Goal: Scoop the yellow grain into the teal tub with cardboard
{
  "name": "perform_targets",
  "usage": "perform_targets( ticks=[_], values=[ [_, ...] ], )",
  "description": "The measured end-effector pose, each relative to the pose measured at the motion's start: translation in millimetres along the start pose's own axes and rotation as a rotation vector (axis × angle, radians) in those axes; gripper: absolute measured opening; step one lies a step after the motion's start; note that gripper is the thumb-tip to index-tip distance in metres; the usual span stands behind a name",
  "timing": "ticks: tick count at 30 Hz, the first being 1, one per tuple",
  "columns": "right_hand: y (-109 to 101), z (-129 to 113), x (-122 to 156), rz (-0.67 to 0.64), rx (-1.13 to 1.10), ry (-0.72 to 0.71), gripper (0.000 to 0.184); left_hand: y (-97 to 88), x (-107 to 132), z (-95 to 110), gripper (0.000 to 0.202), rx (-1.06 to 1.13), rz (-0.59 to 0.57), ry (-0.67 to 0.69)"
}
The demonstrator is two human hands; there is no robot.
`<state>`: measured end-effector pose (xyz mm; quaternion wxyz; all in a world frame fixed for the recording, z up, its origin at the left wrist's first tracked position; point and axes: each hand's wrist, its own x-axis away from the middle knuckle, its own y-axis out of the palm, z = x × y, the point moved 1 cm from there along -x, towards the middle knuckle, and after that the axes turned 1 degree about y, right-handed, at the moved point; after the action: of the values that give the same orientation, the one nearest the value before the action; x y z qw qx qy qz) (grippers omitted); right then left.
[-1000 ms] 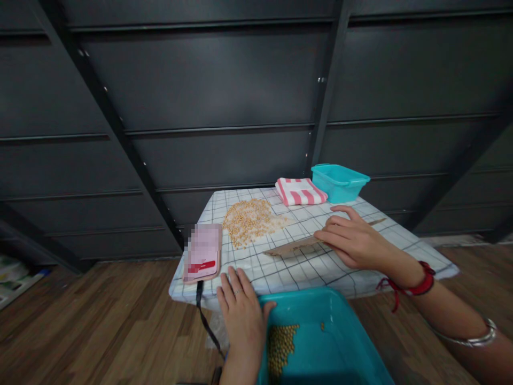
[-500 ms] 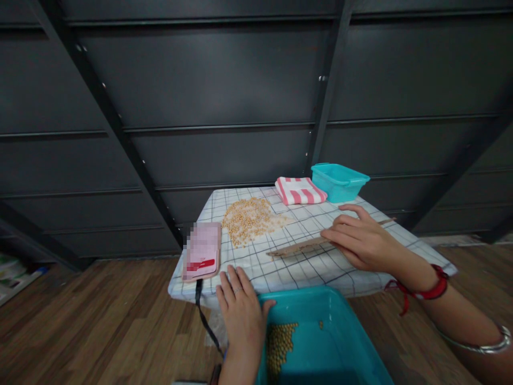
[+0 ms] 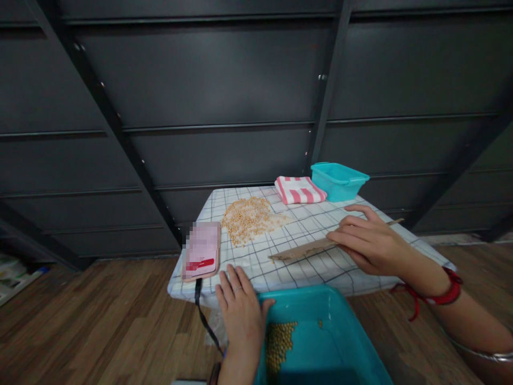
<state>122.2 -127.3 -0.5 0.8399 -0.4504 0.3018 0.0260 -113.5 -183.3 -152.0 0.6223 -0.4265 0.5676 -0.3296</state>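
My right hand [image 3: 366, 240] pinches a flat brown cardboard strip [image 3: 306, 249], its edge near the checked tablecloth. Left of the strip's ragged end lies a spread of yellow soybeans [image 3: 246, 218] mixed with small pale grains. My left hand [image 3: 242, 310] rests at the table's near edge, its fingers stretched flat and its thumb over the rim of a large teal tub [image 3: 320, 294]. Greenish-yellow beans [image 3: 280, 342] lie in the left part of that tub. The tub's near end is out of view.
A pink phone [image 3: 204, 251] on a black strap lies at the table's left edge. At the back are a folded pink-and-white striped towel [image 3: 300, 190] and a small turquoise basket [image 3: 340, 182]. A dark panelled wall [image 3: 224, 75] stands behind the table [image 3: 256, 272].
My right hand has moved slightly right and toward me with the cardboard strip. My left hand, the tub and the bean spread look unchanged.
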Motion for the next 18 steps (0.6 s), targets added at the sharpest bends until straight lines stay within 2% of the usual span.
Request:
perform_targets(
  ticks=[6,12,18],
  values=[
    [1,1,-2,-0.014,0.030,-0.031,0.030,-0.7,0,1,0.081,-0.038,-0.024,0.004],
    [18,9,-3,-0.025,0.081,-0.038,0.030,7.1,2,2,0.083,-0.038,0.071,-0.017],
    [12,13,1,0.013,0.041,-0.008,0.024,0.8,0,1,0.085,-0.035,0.005,0.011]
  ],
)
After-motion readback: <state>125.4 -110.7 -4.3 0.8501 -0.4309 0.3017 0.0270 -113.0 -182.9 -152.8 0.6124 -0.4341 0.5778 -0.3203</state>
